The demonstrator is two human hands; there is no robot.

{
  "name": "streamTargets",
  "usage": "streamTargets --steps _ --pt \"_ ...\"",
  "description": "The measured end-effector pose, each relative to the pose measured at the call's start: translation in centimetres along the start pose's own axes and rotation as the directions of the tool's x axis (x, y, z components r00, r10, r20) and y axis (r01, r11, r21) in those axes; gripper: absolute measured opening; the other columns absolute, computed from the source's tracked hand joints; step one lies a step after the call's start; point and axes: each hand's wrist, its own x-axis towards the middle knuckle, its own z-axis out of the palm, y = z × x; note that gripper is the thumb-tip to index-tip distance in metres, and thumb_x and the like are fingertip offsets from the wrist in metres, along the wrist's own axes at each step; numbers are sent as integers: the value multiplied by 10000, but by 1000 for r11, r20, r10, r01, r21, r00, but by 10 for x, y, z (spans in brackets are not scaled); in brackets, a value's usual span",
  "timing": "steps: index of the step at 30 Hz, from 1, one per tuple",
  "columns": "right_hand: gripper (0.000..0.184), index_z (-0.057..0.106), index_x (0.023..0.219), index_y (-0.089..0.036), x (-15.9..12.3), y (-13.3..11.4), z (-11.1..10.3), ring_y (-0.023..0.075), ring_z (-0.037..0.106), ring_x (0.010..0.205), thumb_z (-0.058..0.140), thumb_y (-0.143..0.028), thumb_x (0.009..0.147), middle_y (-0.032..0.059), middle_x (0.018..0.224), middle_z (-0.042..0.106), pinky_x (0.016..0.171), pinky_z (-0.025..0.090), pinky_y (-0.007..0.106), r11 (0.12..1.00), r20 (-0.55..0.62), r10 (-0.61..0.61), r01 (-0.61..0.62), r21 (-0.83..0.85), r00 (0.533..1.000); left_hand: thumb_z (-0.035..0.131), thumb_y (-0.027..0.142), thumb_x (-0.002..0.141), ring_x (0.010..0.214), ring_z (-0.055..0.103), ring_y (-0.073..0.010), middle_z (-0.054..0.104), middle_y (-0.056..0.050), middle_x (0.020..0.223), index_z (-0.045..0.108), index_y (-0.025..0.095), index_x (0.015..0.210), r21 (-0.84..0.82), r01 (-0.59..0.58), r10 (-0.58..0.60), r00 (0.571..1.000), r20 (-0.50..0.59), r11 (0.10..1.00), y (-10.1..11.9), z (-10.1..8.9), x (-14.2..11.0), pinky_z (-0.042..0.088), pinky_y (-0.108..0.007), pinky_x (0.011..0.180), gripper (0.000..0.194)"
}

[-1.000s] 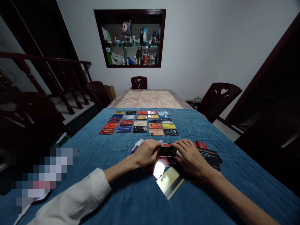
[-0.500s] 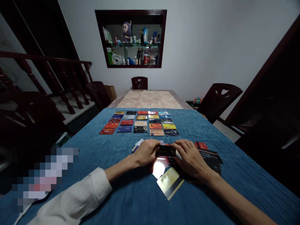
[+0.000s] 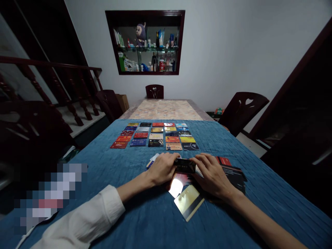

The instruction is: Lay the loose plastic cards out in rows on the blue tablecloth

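A black plastic card (image 3: 184, 165) is held by its two short ends, tilted up over a loose pile. My left hand (image 3: 164, 168) pinches its left end, and my right hand (image 3: 210, 174) grips its right end. Beneath the hands lie several scattered cards, partly hidden by my fingers. A gold card (image 3: 188, 203) with a dark stripe lies in front of them, next to a card bright with glare (image 3: 176, 186). Black cards (image 3: 234, 176) and a red card (image 3: 223, 161) show to the right of my right hand. Beyond, several cards (image 3: 155, 136) lie face up in rows.
A blue cloth (image 3: 140, 221) covers the near part of the table, and the patterned tabletop (image 3: 163, 110) shows at the far end. Dark wooden chairs (image 3: 243, 110) stand around it. A blurred-out object (image 3: 49, 197) lies at the left, with a white cord.
The black card has tilted so more of its printed face shows. Both hands have kept their hold and barely shifted. The rows of cards stay as they were.
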Motion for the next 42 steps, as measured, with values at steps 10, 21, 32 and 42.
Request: streamTargets --steps 10,21,32,42 --pt "353 556 1220 -123 0 1 -1 311 479 1084 576 -201 876 152 1125 609 915 445 459 1000 -2 -14 14 -5 1000 608 197 828 1043 576 -285 657 -129 1131 526 135 1201 103 -33 26 998 61 994 4 -5 -1 462 -413 890 387" --pt "355 568 1204 -120 7 1 0 302 487 1049 593 -236 869 155 1105 608 862 453 442 999 1 -16 16 29 1000 618 209 831 1077 539 -288 630 -130 1154 511 139 1214 161 -33 25 998 57 986 3 -8 -2 455 -415 916 404" --pt "449 552 1261 -144 47 4 19 304 470 1061 625 -279 839 162 1151 577 840 454 422 991 112 -3 -12 135 994 650 209 791 1164 475 -313 524 -158 1276 512 143 1240 214 -13 19 1000 -24 977 -29 -27 -4 449 -444 951 474" --pt "548 559 1318 -180 96 9 56 300 437 1103 678 -315 800 142 1237 566 899 410 438 985 325 37 -90 149 945 659 205 780 1236 411 -315 549 -123 1239 556 184 1213 240 121 -117 993 -31 963 -66 -37 -2 406 -485 994 445"
